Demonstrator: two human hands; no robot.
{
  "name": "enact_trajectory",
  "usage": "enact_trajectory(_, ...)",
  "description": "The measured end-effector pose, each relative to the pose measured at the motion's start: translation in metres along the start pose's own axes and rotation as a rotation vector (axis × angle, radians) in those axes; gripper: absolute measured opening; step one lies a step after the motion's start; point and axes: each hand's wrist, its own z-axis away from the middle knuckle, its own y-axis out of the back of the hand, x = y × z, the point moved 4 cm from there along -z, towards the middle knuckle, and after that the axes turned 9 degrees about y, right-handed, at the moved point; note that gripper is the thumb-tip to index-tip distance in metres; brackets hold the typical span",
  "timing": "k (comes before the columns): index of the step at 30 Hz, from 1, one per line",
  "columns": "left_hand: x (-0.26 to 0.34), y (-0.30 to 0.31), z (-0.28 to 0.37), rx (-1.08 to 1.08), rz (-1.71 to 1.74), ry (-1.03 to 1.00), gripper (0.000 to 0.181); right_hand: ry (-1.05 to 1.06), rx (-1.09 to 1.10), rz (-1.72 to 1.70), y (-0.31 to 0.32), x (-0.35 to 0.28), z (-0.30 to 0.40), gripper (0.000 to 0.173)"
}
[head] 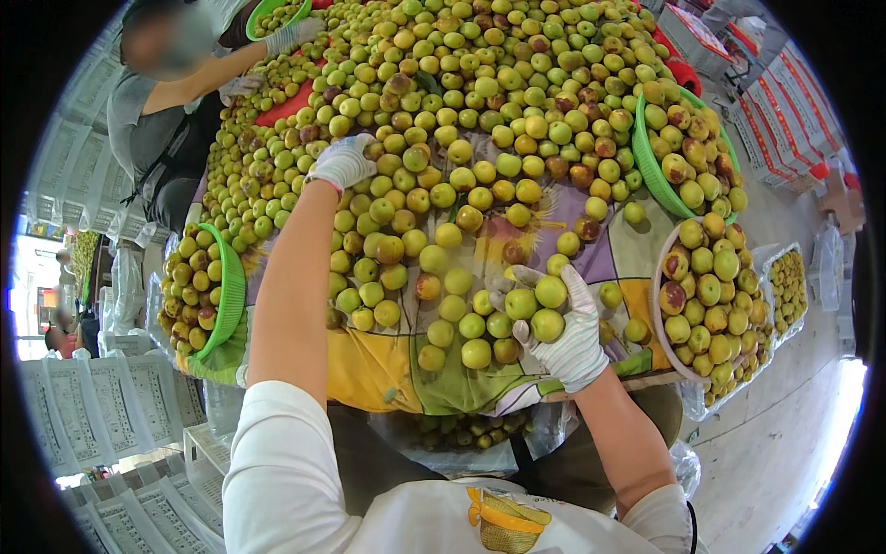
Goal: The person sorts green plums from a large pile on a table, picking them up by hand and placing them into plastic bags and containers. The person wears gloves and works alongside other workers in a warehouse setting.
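Note:
Small round yellow-green fruits, some with red-brown patches, lie heaped over a patterned cloth [377,353] on a table. My left hand [344,163], in a white striped knit glove, reaches out onto the heap with its fingers bent down among the fruits; whether it grips one is hidden. My right hand [567,332], gloved alike, is at the near right part of the cloth, palm up, with several green fruits [547,325] held in its fingers. Loose fruits [475,353] lie just left of it.
Green plastic baskets full of fruit stand at the left [232,298] and right [647,152]. A pale basket [661,311] is at the near right edge. A co-worker [149,118] reaches in from the far left. Printed cartons [785,118] are stacked at the right.

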Motion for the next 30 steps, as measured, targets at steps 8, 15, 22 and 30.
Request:
enact_trajectory(8, 0.007, -0.004, 0.074, 0.129, 0.793, -0.238, 0.056, 0.021, -0.059, -0.004, -0.006, 0.000, 0.002, 0.057)
enact_trajectory(15, 0.058, -0.030, 0.199, -0.417, 1.707, -0.382, 0.051, 0.079, -0.182, 0.159, -0.018, -0.004, 0.009, 0.047)
enact_trajectory(22, 0.101, -0.070, 0.258, -0.717, 1.926, -0.404, 0.050, 0.157, -0.112, 0.259, -0.017, -0.006, 0.018, 0.040)
enact_trajectory(30, 0.088, -0.075, 0.299, -0.761, 2.191, -0.200, 0.044, 0.060, -0.264, 0.380, -0.018, 0.002, 0.023, 0.046)
